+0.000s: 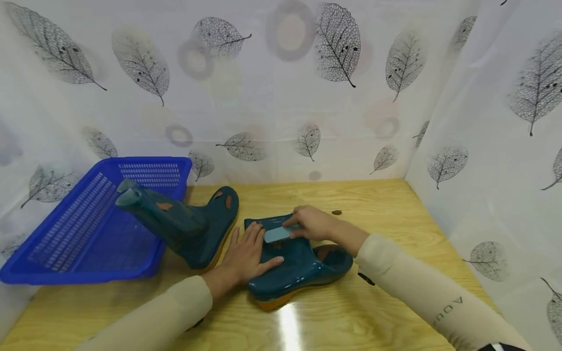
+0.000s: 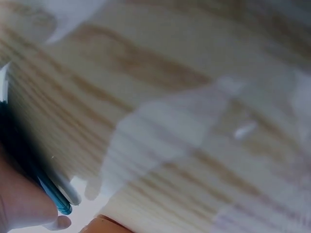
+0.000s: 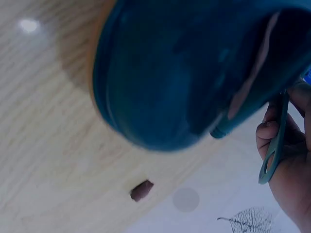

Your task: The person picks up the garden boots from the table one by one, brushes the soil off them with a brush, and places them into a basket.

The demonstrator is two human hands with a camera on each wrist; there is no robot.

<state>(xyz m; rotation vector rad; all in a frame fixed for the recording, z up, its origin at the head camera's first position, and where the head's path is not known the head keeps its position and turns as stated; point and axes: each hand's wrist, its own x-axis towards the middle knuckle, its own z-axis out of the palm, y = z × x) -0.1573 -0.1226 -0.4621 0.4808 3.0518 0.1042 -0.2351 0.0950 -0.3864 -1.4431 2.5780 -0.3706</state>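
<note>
A dark teal rubber boot (image 1: 303,268) with a tan sole lies on its side on the wooden table, brown patches near its toe and on its shaft. My left hand (image 1: 242,258) rests flat on the shaft, fingers spread. From the other side my right hand (image 1: 309,222) grips a pale blue-grey brush (image 1: 277,235), its head against the shaft. The brush's slotted handle (image 3: 276,153) shows between the fingers in the right wrist view. The left wrist view has mostly table, with a boot edge (image 2: 29,155) at its left.
A second teal boot (image 1: 184,229) with brown patches stands to the left, its shaft leaning over a blue plastic basket (image 1: 149,265). A small brown piece (image 1: 336,212) lies on the table (image 1: 395,219) behind the right forearm. Leaf-patterned curtains (image 1: 272,97) hang behind and at the sides.
</note>
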